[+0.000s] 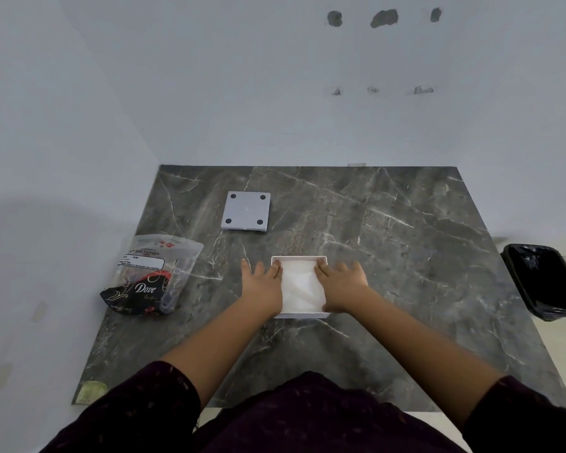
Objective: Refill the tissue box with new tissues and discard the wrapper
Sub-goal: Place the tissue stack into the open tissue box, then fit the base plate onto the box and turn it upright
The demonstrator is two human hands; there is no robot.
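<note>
Both flat open hands, left hand and right hand, press white tissues lying between them inside the square white box, gripping nothing.

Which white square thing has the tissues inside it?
The open tissue box under both hands, left hand and right hand. The other square piece, farther back, is flat with four dark dots and holds nothing.

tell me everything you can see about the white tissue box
The tissue box is square, white and open-topped, with thin walls that look like plastic. It sits upright on the dark marble counter, filled with white tissues. The left hand and right hand press into it from either side, fingertips over the tissues.
</note>
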